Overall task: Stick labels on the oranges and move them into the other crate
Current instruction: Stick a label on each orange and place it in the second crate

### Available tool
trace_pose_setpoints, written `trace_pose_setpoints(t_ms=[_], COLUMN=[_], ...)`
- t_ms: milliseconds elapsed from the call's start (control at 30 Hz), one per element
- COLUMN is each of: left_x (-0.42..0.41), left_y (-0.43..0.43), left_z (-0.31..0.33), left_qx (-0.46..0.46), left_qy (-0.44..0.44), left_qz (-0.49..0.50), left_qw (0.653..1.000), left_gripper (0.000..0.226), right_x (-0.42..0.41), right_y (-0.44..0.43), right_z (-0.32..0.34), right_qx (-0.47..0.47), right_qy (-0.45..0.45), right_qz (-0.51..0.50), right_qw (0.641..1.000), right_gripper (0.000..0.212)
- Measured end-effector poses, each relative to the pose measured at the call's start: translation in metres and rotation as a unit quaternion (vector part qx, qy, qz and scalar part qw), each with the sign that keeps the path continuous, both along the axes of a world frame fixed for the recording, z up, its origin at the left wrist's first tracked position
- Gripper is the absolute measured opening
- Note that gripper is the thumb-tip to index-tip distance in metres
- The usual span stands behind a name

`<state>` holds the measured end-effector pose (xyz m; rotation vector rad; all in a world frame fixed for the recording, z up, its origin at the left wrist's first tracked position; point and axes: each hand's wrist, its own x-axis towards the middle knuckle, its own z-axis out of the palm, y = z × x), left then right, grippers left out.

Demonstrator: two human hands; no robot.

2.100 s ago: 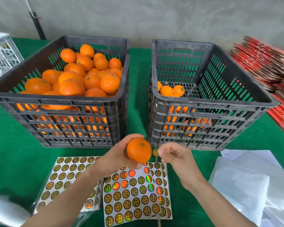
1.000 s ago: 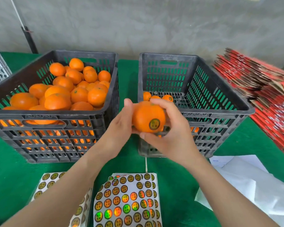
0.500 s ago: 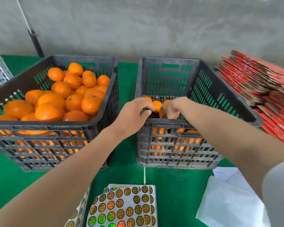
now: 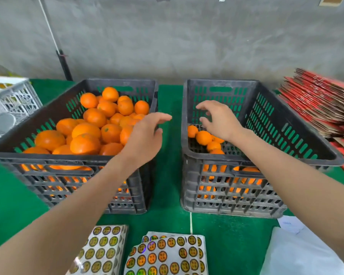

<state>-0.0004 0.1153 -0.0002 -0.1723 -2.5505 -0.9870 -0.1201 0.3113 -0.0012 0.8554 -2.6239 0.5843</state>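
Your left hand [image 4: 145, 133] and right hand [image 4: 219, 121] hung apart, fingers loose and spread, gripping nothing.

On the green table [image 4: 170, 195], the left crate [image 4: 48, 158] stood toward the left edge, filled to its rim with a heap of oranges [image 4: 91, 124]. The right crate [image 4: 244, 84] stood beside it across a strip of cloth and held only a low layer of oranges [image 4: 204, 137] along its left wall and near side. Your left hand reached over the left crate's near right corner, and your right hand hovered inside the right crate above that small pile. Label sheets [image 4: 165, 255] lay at the table's near edge, mostly unpeeled. You looked early in the job: a small share moved, the heap waiting. Whether the moved fruit bore labels was too small to tell.
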Motion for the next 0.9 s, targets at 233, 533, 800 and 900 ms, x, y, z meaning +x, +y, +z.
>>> trace_pose_setpoints(t_ms=[233,533,800,900], left_x=[-0.018,0.008,0.104,0.121], left_y=[-0.075,-0.072,-0.02,-0.003], left_z=[0.008,0.009,-0.02,-0.058], left_qx=[-0.214,0.092,0.22,0.239], left_qy=[-0.232,-0.025,-0.114,-0.196], left_qz=[0.113,0.161,-0.083,-0.088], left_qw=[0.942,0.982,0.965,0.947], left_gripper=[0.047,0.06,0.064,0.065], right_x=[0.08,0.145,0.169,0.176], right_y=[-0.046,-0.051,-0.036,-0.042], right_z=[0.006,-0.039,-0.153,-0.179], right_qx=[-0.091,-0.131,0.206,0.241], right_qy=[0.085,-0.085,-0.385,-0.382], right_qz=[0.136,0.165,0.103,0.076], right_qw=[0.983,0.974,0.894,0.889], right_gripper=[0.021,0.015,0.033,0.044])
